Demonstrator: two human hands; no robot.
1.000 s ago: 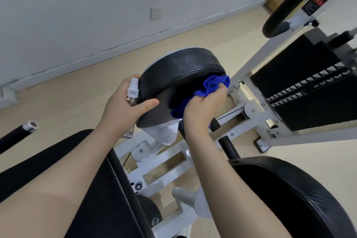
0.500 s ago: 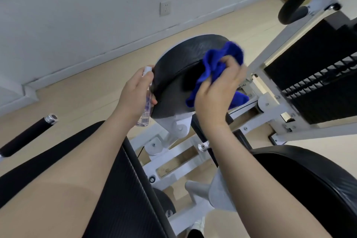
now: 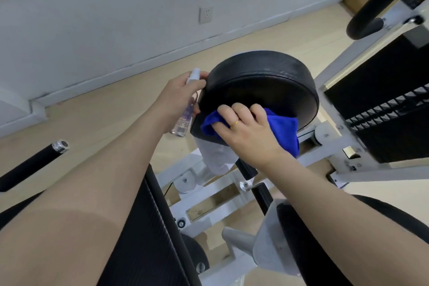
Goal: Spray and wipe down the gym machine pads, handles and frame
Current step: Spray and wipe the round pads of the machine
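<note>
A round black pad (image 3: 260, 76) of the white-framed gym machine stands in the middle of the view. My right hand (image 3: 248, 132) grips a bunched blue cloth (image 3: 283, 127) and presses it against the pad's lower face. My left hand (image 3: 176, 97) holds a small clear spray bottle (image 3: 185, 116) with a white cap at the pad's left rim, thumb touching the pad edge. A second black pad (image 3: 148, 234) lies under my left forearm. A third black pad (image 3: 325, 251) sits under my right forearm.
The white frame (image 3: 336, 146) runs right to a black weight stack (image 3: 383, 109). A black curved handle (image 3: 380, 2) hangs at the top right. A black bar with a chrome end (image 3: 32, 162) juts in at the left. Behind are a wall, an outlet (image 3: 205, 14) and a wood floor.
My right hand has brought the blue cloth down from the pad's upper right rim to its lower face. My left hand stays at the pad's left rim with the bottle.
</note>
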